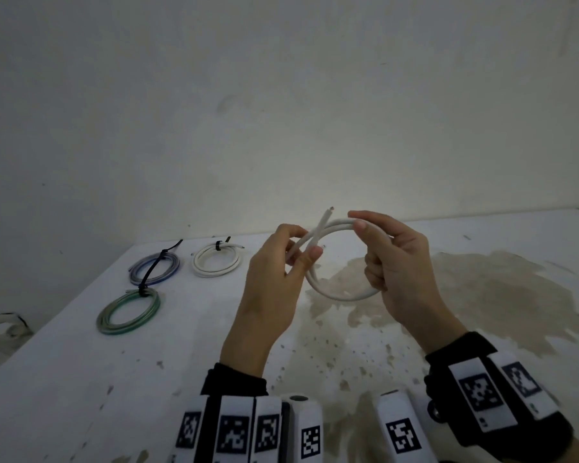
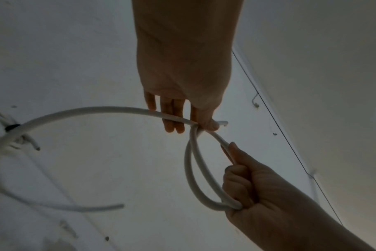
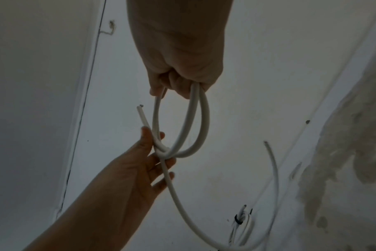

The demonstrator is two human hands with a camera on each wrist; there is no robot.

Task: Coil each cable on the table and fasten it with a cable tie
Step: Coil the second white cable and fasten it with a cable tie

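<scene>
A thick white cable (image 1: 340,295) is held in the air above the table as a loose coil (image 2: 195,178) of about two turns. My left hand (image 1: 301,252) pinches the spot where the turns cross (image 3: 164,152), thumb on one side and fingers on the other. One cut end (image 1: 331,207) sticks up past that pinch. My right hand (image 1: 371,248) grips the opposite side of the coil (image 3: 193,95), fingers curled round both strands. The free tail (image 2: 54,117) swings out in a wide arc to its other end (image 3: 266,142). I see no loose cable tie.
At the left of the white table (image 1: 81,379) lie three coils tied with black ties: a blue one (image 1: 154,268), a green one (image 1: 128,312) and a white one (image 1: 216,260). A large brown stain (image 1: 482,295) covers the right side. A wall (image 1: 281,111) rises behind.
</scene>
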